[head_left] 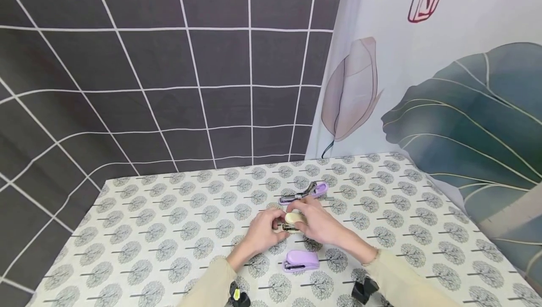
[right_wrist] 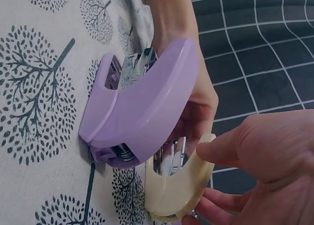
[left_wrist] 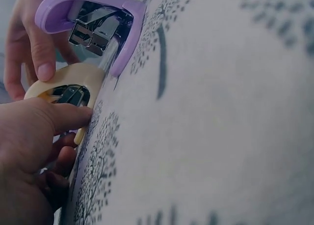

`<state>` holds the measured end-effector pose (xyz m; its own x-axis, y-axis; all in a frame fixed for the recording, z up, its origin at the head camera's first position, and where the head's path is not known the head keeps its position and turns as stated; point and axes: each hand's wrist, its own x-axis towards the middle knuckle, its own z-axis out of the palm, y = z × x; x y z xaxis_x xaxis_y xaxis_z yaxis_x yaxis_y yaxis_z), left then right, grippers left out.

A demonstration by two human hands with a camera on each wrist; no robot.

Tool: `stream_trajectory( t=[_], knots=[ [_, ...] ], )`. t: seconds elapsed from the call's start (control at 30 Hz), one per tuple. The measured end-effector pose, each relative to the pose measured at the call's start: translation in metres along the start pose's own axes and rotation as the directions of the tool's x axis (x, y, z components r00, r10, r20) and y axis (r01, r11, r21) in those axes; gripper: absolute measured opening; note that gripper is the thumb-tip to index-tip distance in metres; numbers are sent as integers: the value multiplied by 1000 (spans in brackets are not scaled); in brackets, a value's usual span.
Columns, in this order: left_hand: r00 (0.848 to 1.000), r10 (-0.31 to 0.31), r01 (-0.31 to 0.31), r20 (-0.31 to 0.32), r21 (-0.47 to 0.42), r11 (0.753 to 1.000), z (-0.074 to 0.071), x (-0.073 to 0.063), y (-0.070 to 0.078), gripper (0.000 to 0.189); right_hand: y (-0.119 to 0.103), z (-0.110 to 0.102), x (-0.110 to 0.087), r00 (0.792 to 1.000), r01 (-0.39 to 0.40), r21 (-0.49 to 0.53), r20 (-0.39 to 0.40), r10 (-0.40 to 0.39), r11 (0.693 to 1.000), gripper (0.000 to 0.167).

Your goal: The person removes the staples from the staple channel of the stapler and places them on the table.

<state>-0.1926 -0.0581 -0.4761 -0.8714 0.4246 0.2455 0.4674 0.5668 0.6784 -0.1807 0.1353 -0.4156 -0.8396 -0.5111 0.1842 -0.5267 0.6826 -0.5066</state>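
Both hands are at a cream stapler (head_left: 295, 217) that stands on the patterned cloth. My left hand (head_left: 263, 232) holds its front end, with the thumb (left_wrist: 73, 116) along the base and fingers curled beneath the thumb. From the other side my right hand (head_left: 318, 221) grips the curved top, its thumb on one side and fingers on the other. Metal parts show in the gap between the stapler's top and base (right_wrist: 169, 158). Nearer the body stands a purple stapler (head_left: 301, 261), untouched, its mouth facing left.
Behind the hands lies another purple stapler (head_left: 304, 193), spread out long with its metal and dark parts exposed, close to the right fingers. The tree-print cloth (head_left: 169, 222) covers the table. A dark grid curtain (head_left: 220, 62) hangs behind, with a floral one (head_left: 381, 25) at right.
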Motion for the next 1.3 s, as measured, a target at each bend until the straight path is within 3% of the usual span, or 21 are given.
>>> stream_trajectory(
  t=[0.17,0.57,1.3],
  knots=[
    [1000,-13,13,-15,-3,1000,1,0,0,23,-2,0,2,1000,-6,-7,20,6,1000,33],
    [998,25,-26,-62,-9,1000,5,0,-2,24,-2,1,4,999,13,-14,45,-12,1000,33],
    [999,5,-5,-45,18,1000,3,-2,1,22,-3,3,4,999,-22,9,43,21,1000,35]
  ],
)
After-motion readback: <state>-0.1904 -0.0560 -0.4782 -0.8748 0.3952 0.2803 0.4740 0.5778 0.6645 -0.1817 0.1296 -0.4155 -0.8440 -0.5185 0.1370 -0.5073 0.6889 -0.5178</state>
